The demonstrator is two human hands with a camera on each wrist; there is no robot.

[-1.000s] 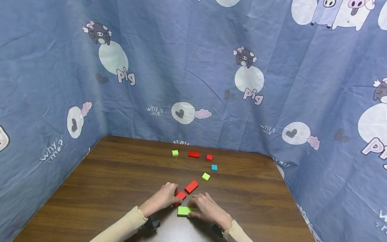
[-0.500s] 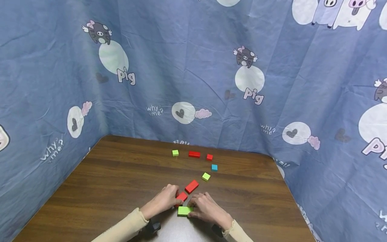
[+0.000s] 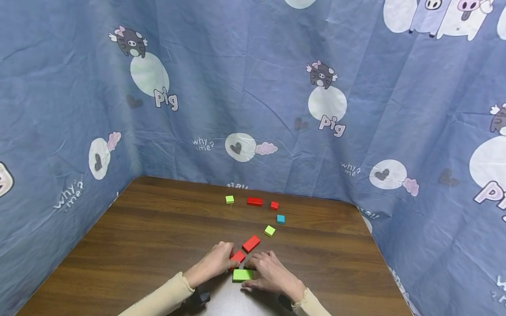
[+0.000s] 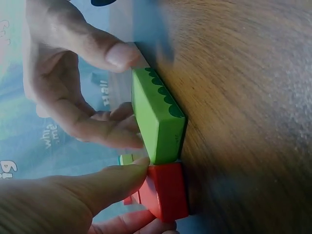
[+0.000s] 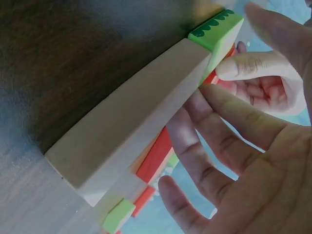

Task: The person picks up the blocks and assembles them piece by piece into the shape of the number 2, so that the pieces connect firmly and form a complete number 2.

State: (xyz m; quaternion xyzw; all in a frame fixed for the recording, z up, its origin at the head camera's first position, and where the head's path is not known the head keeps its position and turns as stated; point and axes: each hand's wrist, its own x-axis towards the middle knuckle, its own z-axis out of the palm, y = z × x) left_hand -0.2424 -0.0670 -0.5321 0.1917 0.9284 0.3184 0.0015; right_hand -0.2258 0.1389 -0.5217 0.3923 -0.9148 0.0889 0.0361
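Note:
My left hand (image 3: pixel 215 260) pinches a red rectangular block (image 3: pixel 239 257) between thumb and fingers on the wooden table. In the left wrist view the red block (image 4: pixel 168 192) sits against the end of a green block (image 4: pixel 158 114) with dark green scallops. My right hand (image 3: pixel 270 272) is beside that green block (image 3: pixel 242 275), its thumb off the block and its fingers loosely extended along the far side. A long pale block (image 5: pixel 126 112) adjoins the green one in the right wrist view; the head view does not show it.
Beyond the hands, another red block (image 3: pixel 251 244) lies slanted. Farther back are a small green block (image 3: pixel 269 231), a blue block (image 3: pixel 280 219), a small red block (image 3: pixel 274 205), a long red block (image 3: pixel 254 201) and another green block (image 3: pixel 229 199). A blue printed curtain (image 3: pixel 245 109) hangs behind the table.
My left hand has shifted the red block slightly right, towards the green block. The right thumb, earlier on the green block, has come away from it.

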